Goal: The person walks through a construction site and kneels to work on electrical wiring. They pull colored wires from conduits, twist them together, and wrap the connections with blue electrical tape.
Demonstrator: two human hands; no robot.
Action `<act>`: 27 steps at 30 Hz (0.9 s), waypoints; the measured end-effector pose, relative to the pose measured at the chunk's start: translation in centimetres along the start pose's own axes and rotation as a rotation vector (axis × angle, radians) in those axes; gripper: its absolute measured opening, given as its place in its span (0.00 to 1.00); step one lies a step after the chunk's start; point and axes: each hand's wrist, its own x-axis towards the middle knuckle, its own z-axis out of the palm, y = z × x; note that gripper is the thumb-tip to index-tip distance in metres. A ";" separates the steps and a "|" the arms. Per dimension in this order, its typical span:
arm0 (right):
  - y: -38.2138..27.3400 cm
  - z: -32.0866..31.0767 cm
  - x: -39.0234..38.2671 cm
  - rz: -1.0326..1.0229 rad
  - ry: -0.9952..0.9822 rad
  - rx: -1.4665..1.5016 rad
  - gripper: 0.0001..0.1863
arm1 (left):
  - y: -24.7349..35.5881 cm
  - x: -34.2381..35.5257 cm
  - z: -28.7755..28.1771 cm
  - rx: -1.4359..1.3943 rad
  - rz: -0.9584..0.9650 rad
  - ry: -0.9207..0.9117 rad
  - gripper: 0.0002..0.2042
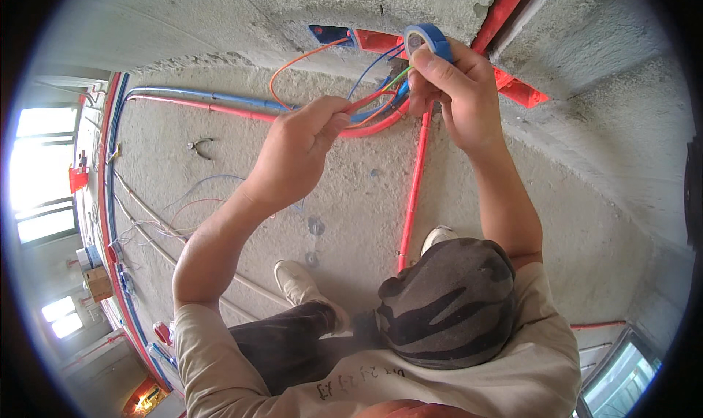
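Blue tape roll (pixel 437 40), one: raised near the wall-side edge of the floor (pixel 348 206), pinched in the right hand (pixel 461 88). Red wire (pixel 372 100): pinched in the left hand (pixel 296 148). Outward, I log pliers (pixel 196 149), lying toward the floor's left edge.

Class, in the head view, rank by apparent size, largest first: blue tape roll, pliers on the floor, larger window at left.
1. Larger window
2. Blue tape roll
3. Pliers
The roll is nearer the camera than the pliers, so their real sizes stay unsure.
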 end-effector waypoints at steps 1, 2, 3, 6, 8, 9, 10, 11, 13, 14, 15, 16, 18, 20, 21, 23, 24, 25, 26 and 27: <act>0.1 0.0 0.0 0.035 0.029 0.043 0.12 | 0.1 0.0 0.1 -0.030 -0.020 -0.002 0.12; 0.2 0.1 0.0 0.057 0.063 0.092 0.12 | 0.3 0.0 0.2 -0.058 -0.039 -0.003 0.12; 0.3 0.1 0.0 0.067 0.081 0.150 0.12 | 0.4 0.0 0.2 -0.070 -0.031 0.021 0.12; 0.8 0.7 -0.3 0.148 0.113 0.253 0.11 | 0.7 0.0 0.3 -0.111 -0.025 0.069 0.11; 1.1 1.3 -0.6 0.141 0.086 0.237 0.10 | 0.6 0.1 0.4 -0.154 -0.018 0.073 0.11; 1.3 1.7 -0.8 0.164 0.100 0.213 0.10 | 0.5 0.2 0.5 -0.197 -0.075 0.056 0.11; 1.5 2.1 -1.0 0.148 0.079 0.235 0.11 | 0.4 0.3 0.7 -0.251 -0.109 0.046 0.11; 1.7 2.5 -1.2 0.147 0.075 0.247 0.11 | 0.2 0.5 0.9 -0.322 -0.097 0.034 0.10; 1.9 3.1 -1.6 0.119 0.053 0.269 0.11 | 0.0 0.8 1.7 -0.254 -0.044 0.075 0.10; 1.9 3.3 -1.7 0.108 0.056 0.268 0.11 | 0.0 1.0 2.1 -0.222 -0.030 0.096 0.10; 2.0 3.5 -1.8 0.091 0.065 0.270 0.10 | 0.1 1.1 2.5 -0.263 0.006 0.119 0.10; 2.0 3.6 -2.0 0.070 0.066 0.277 0.10 | 0.2 1.2 2.9 -0.300 0.007 0.141 0.09; 2.0 3.7 -2.1 0.045 0.083 0.254 0.10 | 0.6 1.2 3.4 -0.417 -0.017 0.155 0.09; 2.0 3.6 -2.2 0.031 0.089 0.230 0.10 | 0.9 1.1 3.4 -0.572 -0.084 0.108 0.09; 2.0 3.5 -2.3 0.030 0.091 0.215 0.11 | 1.0 1.0 3.2 -0.546 -0.118 0.080 0.09; 2.0 3.4 -2.4 0.032 0.091 0.191 0.12 | 1.1 0.9 2.9 -0.472 -0.222 0.000 0.10; 1.9 3.2 -2.5 0.036 0.088 0.182 0.13 | 1.1 0.9 2.8 -0.411 -0.174 0.002 0.10; 1.8 3.1 -2.6 0.041 0.084 0.173 0.13 | 1.1 0.8 2.9 -0.345 -0.135 0.039 0.11; 1.7 2.9 -2.7 0.034 0.062 0.183 0.14 | 1.0 0.8 3.0 -0.279 -0.096 0.074 0.11; 1.7 2.7 -2.9 0.026 0.040 0.193 0.14 | 1.0 0.8 3.1 -0.236 -0.073 0.091 0.12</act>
